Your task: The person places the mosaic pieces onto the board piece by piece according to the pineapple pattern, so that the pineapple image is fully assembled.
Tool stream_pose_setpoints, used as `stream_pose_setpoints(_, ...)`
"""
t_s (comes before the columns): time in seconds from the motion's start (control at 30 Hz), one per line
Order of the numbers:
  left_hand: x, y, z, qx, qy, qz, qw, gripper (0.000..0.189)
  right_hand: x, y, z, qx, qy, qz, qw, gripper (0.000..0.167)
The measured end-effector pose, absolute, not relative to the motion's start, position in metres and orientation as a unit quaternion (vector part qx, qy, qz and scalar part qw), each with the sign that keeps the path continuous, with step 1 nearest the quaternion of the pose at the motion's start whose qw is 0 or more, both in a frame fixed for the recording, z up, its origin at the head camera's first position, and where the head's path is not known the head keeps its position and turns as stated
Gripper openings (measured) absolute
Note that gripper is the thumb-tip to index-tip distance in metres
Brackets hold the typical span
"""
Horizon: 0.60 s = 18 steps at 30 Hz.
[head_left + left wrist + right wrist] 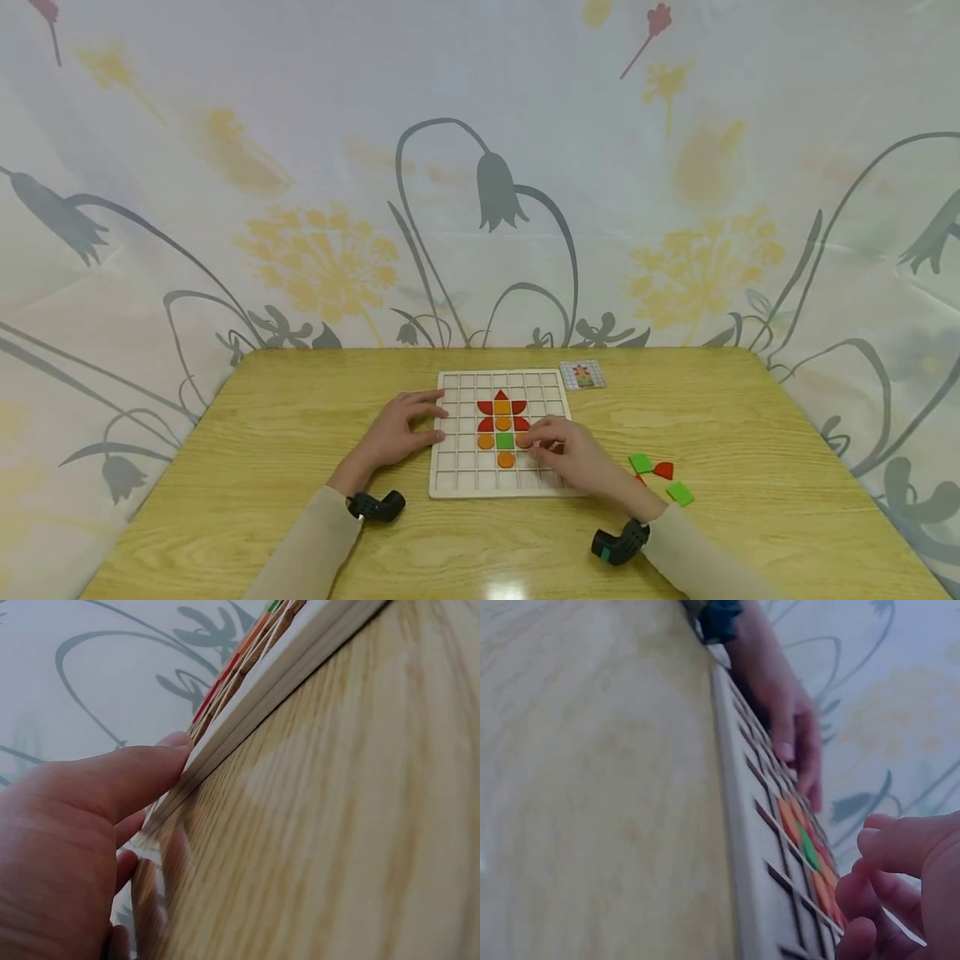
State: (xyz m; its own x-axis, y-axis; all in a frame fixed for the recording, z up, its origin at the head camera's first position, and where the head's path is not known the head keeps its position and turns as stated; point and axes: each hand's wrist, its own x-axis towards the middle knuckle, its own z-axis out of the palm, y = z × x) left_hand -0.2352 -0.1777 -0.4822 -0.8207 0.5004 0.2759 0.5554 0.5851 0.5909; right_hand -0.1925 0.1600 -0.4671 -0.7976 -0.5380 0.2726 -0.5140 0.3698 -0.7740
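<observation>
Board [447, 481] with a shallow grid lies flat around the middle of the table [262, 467], nearer the far edge, with coloured tiles in some cells. The left hand [397, 429] is loosely spread, gripping nothing, its thumb against the board's left rim. The right hand [573, 450] has bent fingers at an orange round tile [522, 442] on the board — whether it pinches that tile, I cannot tell. The tile should be light and stiff, not fragile, perhaps slightly slippery on its smooth face. Being thin, it is best taken by opposite edges, between thumb and fingertip. The board also looks stiff and probably light enough to slide if nudged — its side rim is the place to steady it. A green tile [681, 493] and a red tile [663, 471] lie loose toward the table's right edge; a picture card [595, 377] lies by the far edge.
</observation>
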Motion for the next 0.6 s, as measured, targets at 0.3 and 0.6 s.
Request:
stream_pose_setpoints(0.3, -0.238, -0.178, -0.484, -0.291, -0.893, -0.342, 0.037, 0.029, -0.196, 0.222, -0.453, -0.237, 0.871, -0.431, 0.004, 0.013)
stream_pose_setpoints(0.6, -0.238, -0.178, -0.485, -0.292, -0.893, -0.342, 0.038, 0.03, -0.198, 0.266, -0.461, -0.239, 0.887, -0.395, 0.027, 0.015)
